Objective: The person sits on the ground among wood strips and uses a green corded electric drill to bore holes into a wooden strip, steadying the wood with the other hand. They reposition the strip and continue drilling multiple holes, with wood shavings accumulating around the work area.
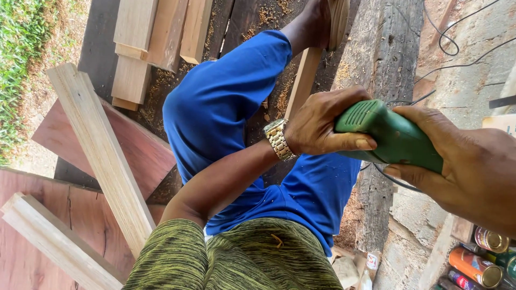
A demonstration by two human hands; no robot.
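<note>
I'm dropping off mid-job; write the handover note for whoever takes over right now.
Left hand, with the wristwatch: clamped on the green power tool near its front.
Right hand: grips the tool's rear.
Wood strip: beside the blue-clad leg, foot at its far end.
Done: sawdust lies about.
Left: unclear, the tool's working end is hidden.

The scene is lit by bright daylight; the upper left of the frame is washed out, and edges are slightly softened.
</note>
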